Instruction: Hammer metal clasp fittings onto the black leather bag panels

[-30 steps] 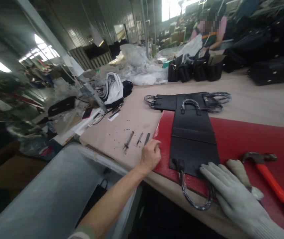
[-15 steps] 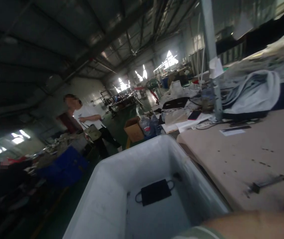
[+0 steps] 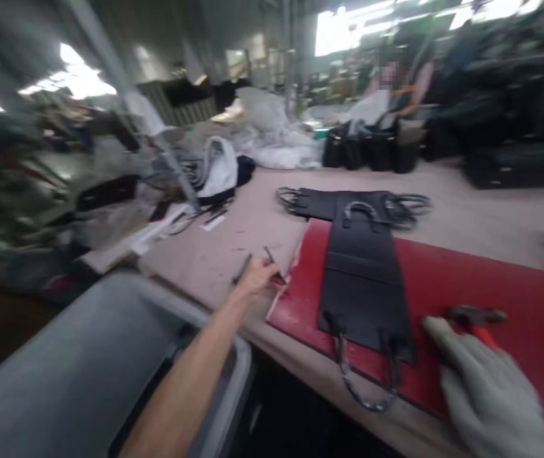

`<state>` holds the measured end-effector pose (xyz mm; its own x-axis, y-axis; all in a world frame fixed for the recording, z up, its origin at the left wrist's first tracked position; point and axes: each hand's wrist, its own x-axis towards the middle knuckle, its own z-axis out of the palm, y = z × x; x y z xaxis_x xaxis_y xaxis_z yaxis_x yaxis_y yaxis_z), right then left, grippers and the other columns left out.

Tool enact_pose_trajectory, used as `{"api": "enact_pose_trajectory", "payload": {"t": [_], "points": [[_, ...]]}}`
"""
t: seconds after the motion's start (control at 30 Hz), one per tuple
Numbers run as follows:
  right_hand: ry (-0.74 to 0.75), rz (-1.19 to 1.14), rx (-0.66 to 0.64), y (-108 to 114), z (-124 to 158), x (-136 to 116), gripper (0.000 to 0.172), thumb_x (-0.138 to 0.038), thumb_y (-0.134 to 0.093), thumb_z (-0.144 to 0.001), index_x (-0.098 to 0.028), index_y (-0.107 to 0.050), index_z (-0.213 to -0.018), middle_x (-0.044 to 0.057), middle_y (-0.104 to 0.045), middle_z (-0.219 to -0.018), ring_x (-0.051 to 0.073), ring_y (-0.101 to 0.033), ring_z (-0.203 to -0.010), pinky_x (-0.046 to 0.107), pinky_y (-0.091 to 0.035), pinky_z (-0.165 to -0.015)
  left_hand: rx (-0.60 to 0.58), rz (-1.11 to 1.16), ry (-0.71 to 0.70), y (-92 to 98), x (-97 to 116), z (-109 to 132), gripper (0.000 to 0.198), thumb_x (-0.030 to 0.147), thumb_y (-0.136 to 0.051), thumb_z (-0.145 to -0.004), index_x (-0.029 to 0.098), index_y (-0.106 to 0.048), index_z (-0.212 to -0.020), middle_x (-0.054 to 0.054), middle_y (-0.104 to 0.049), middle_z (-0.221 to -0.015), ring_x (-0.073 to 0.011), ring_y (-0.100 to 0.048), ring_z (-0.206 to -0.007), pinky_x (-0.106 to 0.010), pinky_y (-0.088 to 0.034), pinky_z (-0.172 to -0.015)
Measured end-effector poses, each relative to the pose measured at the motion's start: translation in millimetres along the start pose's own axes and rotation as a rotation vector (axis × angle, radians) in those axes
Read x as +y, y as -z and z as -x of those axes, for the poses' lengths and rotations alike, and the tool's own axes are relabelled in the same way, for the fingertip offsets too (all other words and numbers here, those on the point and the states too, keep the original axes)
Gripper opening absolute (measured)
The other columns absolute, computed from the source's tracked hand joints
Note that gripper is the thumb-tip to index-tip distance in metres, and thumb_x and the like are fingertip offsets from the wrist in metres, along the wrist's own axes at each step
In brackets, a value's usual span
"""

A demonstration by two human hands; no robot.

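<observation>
While the left hand (image 3: 254,278) pinches a slim tool (image 3: 268,256) just beside the left edge of the red mat (image 3: 448,277), the gloved right hand (image 3: 491,378) lies over the hammer (image 3: 474,315); whether it grips cannot be told. The black panel (image 3: 362,296) lies between the hands, mostly on the mat, its near handle (image 3: 371,406) looping past the mat's near edge. Table surface (image 3: 266,207) stretches beyond the left hand toward a white cloth (image 3: 221,166). A bin (image 3: 109,343) stands against the table's left edge, below the left forearm; black bags (image 3: 376,151) line the far side.
</observation>
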<state>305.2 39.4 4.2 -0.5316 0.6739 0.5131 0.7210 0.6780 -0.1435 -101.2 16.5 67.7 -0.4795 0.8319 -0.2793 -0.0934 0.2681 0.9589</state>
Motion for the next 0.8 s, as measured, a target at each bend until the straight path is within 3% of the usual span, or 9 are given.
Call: {"api": "enact_pose_trajectory", "payload": {"t": [0.03, 0.1, 0.23, 0.33, 0.43, 0.57, 0.8], "points": [[-0.033, 0.025, 0.002, 13, 12, 3, 0.062, -0.023, -0.047, -0.101, -0.028, -0.035, -0.161, 0.016, -0.058, -0.144, 0.037, -0.055, -0.133, 0.061, -0.044, -0.112, -0.114, 0.048, 0.036, -21.8, -7, -6, 0.026, 0.034, -0.073, -0.094, 0.012, -0.062, -0.085, 0.001, -0.065, -0.073, -0.0106, -0.063, -0.059, -0.023, -0.057, -0.056], [-0.044, 0.001, 0.0, 20, 20, 0, 0.062, -0.019, -0.045, -0.098, -0.024, -0.037, -0.159, 0.015, -0.057, -0.147, 0.037, -0.053, -0.137, 0.065, -0.041, -0.113, -0.228, 0.183, 0.044, -49.3, -17, -9, 0.03, 0.032, -0.082, -0.084, 0.014, -0.057, -0.082, 0.0, -0.067, -0.072, -0.0111, -0.066, -0.061, -0.022, -0.058, -0.058], [-0.022, -0.086, -0.051, 4, 9, -16, 0.049, -0.015, -0.048, -0.093, -0.018, -0.057, -0.141, 0.015, -0.06, -0.143, 0.036, -0.045, -0.144, 0.066, -0.033, -0.119, -0.352, 0.458, 0.016, -74.2, -32, 3, 0.053, 0.031, -0.093, -0.064, 0.017, -0.057, -0.101, -0.001, -0.074, -0.083, -0.0179, -0.074, -0.076, -0.03, -0.064, -0.07], [-0.017, -0.104, -0.108, -1, 4, -24, 0.045, -0.014, -0.049, -0.09, -0.015, -0.062, -0.134, 0.014, -0.063, -0.137, 0.034, -0.049, -0.139, 0.064, -0.029, -0.122, -0.392, 0.431, 0.003, -95.7, -43, 14, 0.062, 0.034, -0.094, -0.063, 0.018, -0.059, -0.112, -0.002, -0.076, -0.091, -0.0207, -0.076, -0.085, -0.032, -0.064, -0.075], [-0.032, -0.094, -0.153, 2, 4, -26, 0.046, -0.014, -0.047, -0.091, -0.014, -0.061, -0.134, 0.014, -0.062, -0.138, 0.034, -0.049, -0.138, 0.062, -0.025, -0.123, -0.411, 0.318, -0.059, -114.4, -53, 21, 0.053, 0.035, -0.092, -0.067, 0.016, -0.063, -0.106, -0.005, -0.078, -0.095, -0.02, -0.076, -0.086, -0.031, -0.062, -0.079], [-0.077, -0.107, -0.172, 6, 2, -27, 0.045, -0.013, -0.045, -0.092, -0.014, -0.061, -0.133, 0.014, -0.062, -0.137, 0.033, -0.05, -0.135, 0.06, -0.025, -0.123, -0.439, 0.107, -0.198, -119.2, -60, 30, 0.034, 0.03, -0.084, -0.075, 0.015, -0.066, -0.101, -0.008, -0.08, -0.095, -0.0211, -0.076, -0.088, -0.033, -0.062, -0.085], [-0.095, -0.146, -0.172, 5, 0, -26, 0.044, -0.015, -0.046, -0.092, -0.012, -0.063, -0.132, 0.016, -0.064, -0.133, 0.034, -0.053, -0.131, 0.062, -0.026, -0.123, -0.458, -0.143, -0.426, -104.3, -74, 38, 0.014, 0.026, -0.066, -0.095, 0.017, -0.069, -0.105, -0.007, -0.078, -0.106, -0.02, -0.076, -0.098, -0.031, -0.061, -0.092]]}}
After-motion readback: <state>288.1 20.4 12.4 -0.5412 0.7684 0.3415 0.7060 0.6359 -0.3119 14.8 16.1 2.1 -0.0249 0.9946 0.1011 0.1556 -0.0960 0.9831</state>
